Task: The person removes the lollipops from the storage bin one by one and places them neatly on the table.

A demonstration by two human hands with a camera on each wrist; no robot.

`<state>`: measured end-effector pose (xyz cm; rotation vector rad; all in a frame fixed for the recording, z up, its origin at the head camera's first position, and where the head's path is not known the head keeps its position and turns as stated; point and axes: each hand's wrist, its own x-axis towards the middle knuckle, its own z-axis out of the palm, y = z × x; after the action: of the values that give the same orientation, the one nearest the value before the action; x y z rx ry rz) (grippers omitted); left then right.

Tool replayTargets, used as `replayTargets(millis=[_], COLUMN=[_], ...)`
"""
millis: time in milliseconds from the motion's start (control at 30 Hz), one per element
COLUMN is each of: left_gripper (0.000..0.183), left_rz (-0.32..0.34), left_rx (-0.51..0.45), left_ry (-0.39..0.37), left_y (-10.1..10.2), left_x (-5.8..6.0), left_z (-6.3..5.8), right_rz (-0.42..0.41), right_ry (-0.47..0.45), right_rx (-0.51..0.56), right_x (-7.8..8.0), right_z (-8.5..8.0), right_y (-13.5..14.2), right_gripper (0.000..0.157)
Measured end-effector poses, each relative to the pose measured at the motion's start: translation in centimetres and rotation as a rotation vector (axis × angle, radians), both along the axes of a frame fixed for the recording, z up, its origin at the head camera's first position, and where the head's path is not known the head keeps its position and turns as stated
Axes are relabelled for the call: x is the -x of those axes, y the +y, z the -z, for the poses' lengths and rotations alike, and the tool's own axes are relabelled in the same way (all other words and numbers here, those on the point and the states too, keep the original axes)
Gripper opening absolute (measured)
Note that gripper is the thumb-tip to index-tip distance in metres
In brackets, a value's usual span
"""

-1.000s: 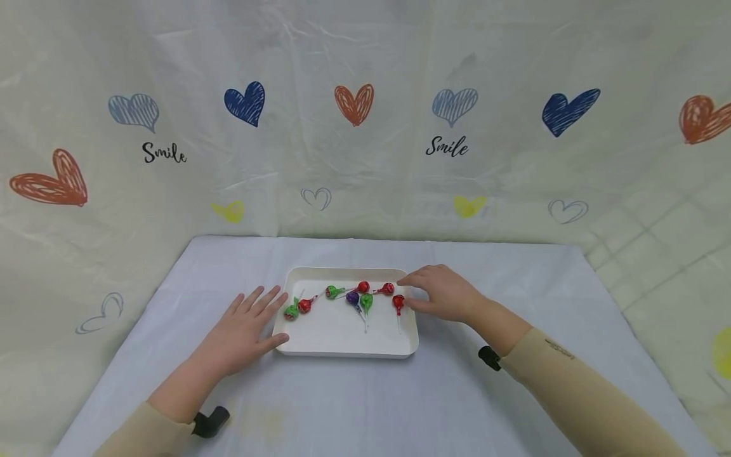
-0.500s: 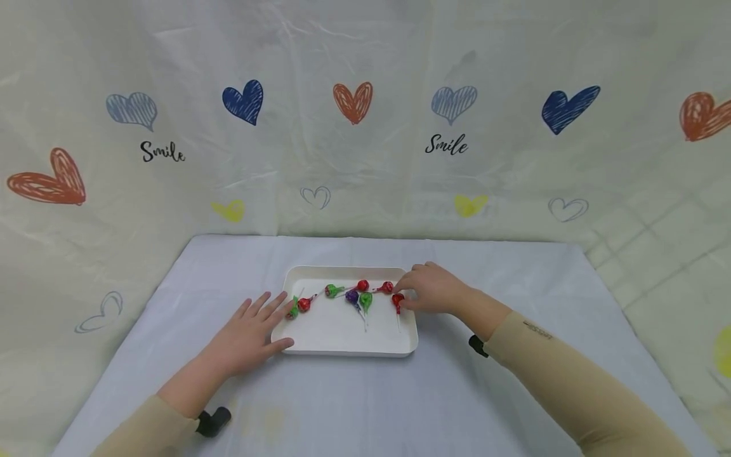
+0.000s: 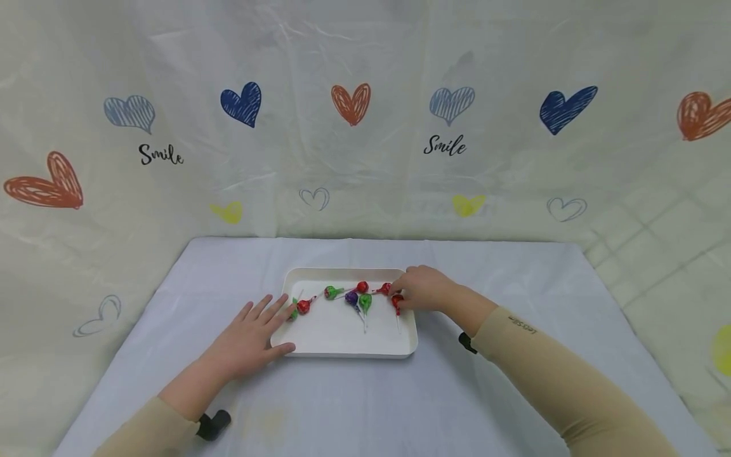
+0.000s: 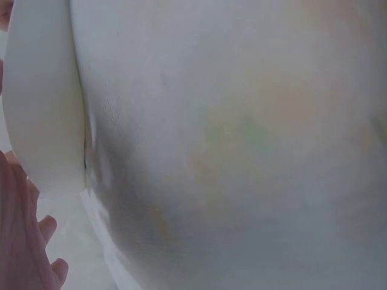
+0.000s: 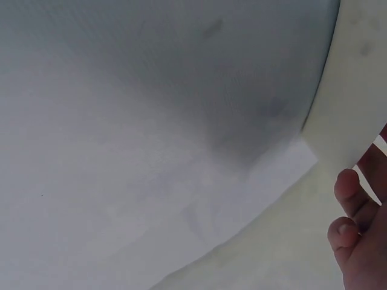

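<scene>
Several wrapped lollipops lie in a white rectangular tray (image 3: 348, 343) in the head view. My left hand (image 3: 245, 339) rests with spread fingers on the tray's left end, partly covering a green lollipop (image 3: 294, 312) beside a red lollipop (image 3: 304, 306). At the tray's right end, my right hand (image 3: 428, 290) pinches a red-wrapped lollipop (image 3: 396, 301) by its head, its stick pointing toward me. Another red lollipop (image 3: 381, 289) lies just beside those fingertips. In the right wrist view, the right hand (image 5: 363, 229) shows bent fingers; the lollipop is out of that view.
Mid-tray lie a purple lollipop (image 3: 351, 298), a green lollipop (image 3: 365, 302), another green lollipop (image 3: 332, 292) and a red lollipop (image 3: 362, 287). The tray stands on a white-covered table (image 3: 342, 406). Behind hangs a pale curtain (image 3: 394, 178) printed with hearts.
My right hand has moved left over the tray's right edge, its fingers closing about the red lollipop. The left hand has slid slightly right, covering more of the green lollipop.
</scene>
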<state>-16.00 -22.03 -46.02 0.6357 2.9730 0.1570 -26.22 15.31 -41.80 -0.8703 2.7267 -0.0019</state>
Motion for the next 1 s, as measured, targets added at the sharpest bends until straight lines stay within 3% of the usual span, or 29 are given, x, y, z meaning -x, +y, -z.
replayTargets(millis=[333,600,1000], left_gripper=[0.086,0.087,0.086], left_rz=[0.003,0.006,0.009], left_rx=[-0.007,-0.011,-0.005], left_ry=[0.004,0.003,0.005], left_y=[0.0,-0.1,0.0], left_x=[-0.1,-0.1,-0.1], left_z=[0.1,0.1,0.2], right_rz=[0.038,0.113,0.091], right_ry=[-0.054,-0.109,-0.053], right_rx=[0.036,0.091,0.195], right_x=[-0.1,0.2,0.0], right_z=[0.0,0.3,-1.6], right_y=[0.0,0.3,1.5], right_gripper=[0.022,0.023,0.027])
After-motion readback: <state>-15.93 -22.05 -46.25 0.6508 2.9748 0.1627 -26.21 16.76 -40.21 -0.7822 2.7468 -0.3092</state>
